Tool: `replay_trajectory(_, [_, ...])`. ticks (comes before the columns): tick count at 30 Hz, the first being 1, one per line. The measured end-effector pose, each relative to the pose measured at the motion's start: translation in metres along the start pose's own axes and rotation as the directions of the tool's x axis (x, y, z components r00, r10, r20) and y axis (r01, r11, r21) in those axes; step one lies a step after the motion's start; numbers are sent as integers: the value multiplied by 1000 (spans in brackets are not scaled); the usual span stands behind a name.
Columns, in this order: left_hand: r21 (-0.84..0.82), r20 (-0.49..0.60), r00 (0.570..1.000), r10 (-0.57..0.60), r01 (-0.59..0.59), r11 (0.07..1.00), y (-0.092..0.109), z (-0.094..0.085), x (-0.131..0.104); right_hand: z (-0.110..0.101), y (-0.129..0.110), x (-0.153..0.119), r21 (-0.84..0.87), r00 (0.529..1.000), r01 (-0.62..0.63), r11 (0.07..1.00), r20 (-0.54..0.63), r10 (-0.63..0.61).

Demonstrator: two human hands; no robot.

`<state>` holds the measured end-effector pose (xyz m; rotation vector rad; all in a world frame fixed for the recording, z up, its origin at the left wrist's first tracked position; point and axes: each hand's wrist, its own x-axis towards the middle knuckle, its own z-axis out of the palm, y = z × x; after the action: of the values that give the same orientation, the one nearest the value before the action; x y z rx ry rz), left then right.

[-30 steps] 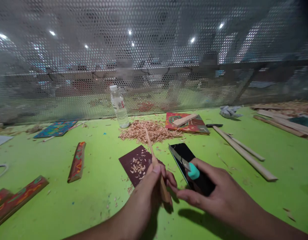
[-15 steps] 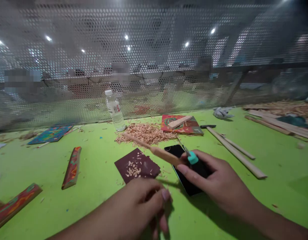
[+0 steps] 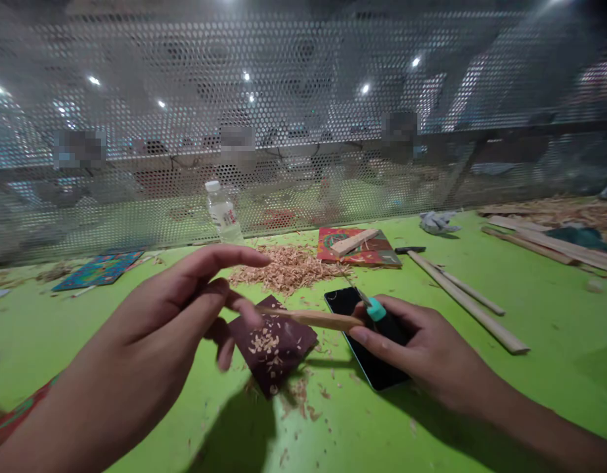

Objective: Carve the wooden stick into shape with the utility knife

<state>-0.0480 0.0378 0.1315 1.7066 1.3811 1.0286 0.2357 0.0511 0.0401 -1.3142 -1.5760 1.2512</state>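
My right hand [image 3: 416, 335] grips a thin carved wooden stick [image 3: 328, 320] between thumb and fingers, along with a cutter that has a teal collar [image 3: 376, 309] and a dark handle. Both are above a black phone [image 3: 382, 364] lying on the table. My left hand [image 3: 185, 309] is raised at the stick's far left end, fingers apart and curved; whether a fingertip touches the stick is unclear. Beneath the stick is a dark brown sheet of sandpaper [image 3: 278, 361] with pale shavings on it.
A pile of shavings [image 3: 288, 268] and a water bottle [image 3: 224, 213] stand near the mesh screen. Behind the phone is a red painted board [image 3: 387, 255] with a wood piece. A hammer [image 3: 461, 299] and wooden strips [image 3: 554, 242] lie right; a blue painted board [image 3: 99, 270] left.
My left hand has risen up and left to the stick's far end, and its fingers have spread. The stick is now nearer level. More of the sandpaper and loose shavings show.
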Motion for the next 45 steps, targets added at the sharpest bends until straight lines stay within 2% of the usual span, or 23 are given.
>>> replay_trajectory(2, [155, -59, 995, 81, -71, 985, -3, -2, 2, -1, 1, 1, -38, 1000, 16, 999, 16, -15])
replay_trajectory(3, [224, -46, 995, 89, -76, 972, -5, -2, 1, -1, 1, 1, -62, 999, 27, 998, 22, -25])
replay_trajectory(5, [269, 97, 995, 2, -28, 963, -9, 1, 0, -1, 1, 1, -104, 999, 51, 993, 22, -49])
replay_trajectory(6, [249, 213, 974, -75, 20, 968, -11, 4, 0, -1, 0, 1, -118, 998, 67, 991, 22, -65])
replay_trajectory(8, [166, 451, 874, -179, 115, 979, -14, 11, -1, -1, -1, 0, -133, 995, 103, 986, 33, -99])
replay_trajectory(11, [72, 659, 719, -221, 231, 970, -21, 25, 1, -2, -2, -3, -139, 984, 159, 977, 103, -145])
replay_trajectory(12, [23, 721, 653, -231, 311, 950, -24, 30, 2, -2, -2, -4, -137, 979, 173, 975, 136, -155])
replay_trajectory(14, [-117, 867, 462, -185, 551, 826, -33, 40, 2, -3, -3, -5, -130, 966, 185, 974, 204, -156])
replay_trajectory(15, [-124, 895, 410, -178, 611, 782, -38, 45, 2, -4, -3, -6, -126, 960, 184, 975, 234, -151])
replay_trajectory(17, [-90, 911, 356, -208, 663, 743, -47, 54, -1, -5, -4, -6, -122, 951, 178, 976, 277, -139])
replay_trajectory(18, [-78, 910, 350, -223, 672, 736, -50, 59, -3, -5, -4, -6, -125, 947, 177, 976, 292, -135])
replay_trajectory(20, [-72, 899, 356, -255, 694, 716, -56, 66, -7, -6, -5, -7, -125, 941, 190, 974, 307, -144])
replay_trajectory(22, [-130, 887, 392, -242, 717, 684, -59, 73, -11, -6, -6, -6, -123, 944, 197, 973, 292, -154])
replay_trajectory(24, [-228, 871, 453, -191, 716, 660, -62, 79, -15, -6, -6, -5, -147, 961, 198, 969, 221, -163])
replay_trajectory(27, [-335, 806, 573, -148, 648, 684, -64, 86, -18, -5, -5, -2, -265, 975, 212, 941, 122, -186])
replay_trajectory(29, [-406, 756, 641, -134, 619, 672, -65, 90, -19, -4, -4, 0, -368, 967, 251, 895, 130, -218])
replay_trajectory(30, [-445, 740, 661, -121, 617, 649, -65, 92, -20, -4, -3, 1, -414, 960, 278, 867, 150, -236])
replay_trajectory(33, [-516, 721, 687, -89, 618, 593, -66, 98, -22, -2, 2, 0, -543, 936, 350, 763, 222, -272])
replay_trajectory(38, [-558, 688, 721, -79, 596, 577, -73, 106, -23, 5, 8, -5, -693, 908, 419, 587, 327, -262])
replay_trajectory(42, [-511, 657, 741, -138, 573, 641, -82, 109, -26, 10, 9, -11, -694, 879, 473, 543, 416, -234])
replay_trajectory(45, [-488, 659, 734, -165, 584, 649, -86, 111, -28, 11, 8, -14, -684, 864, 490, 540, 464, -197])
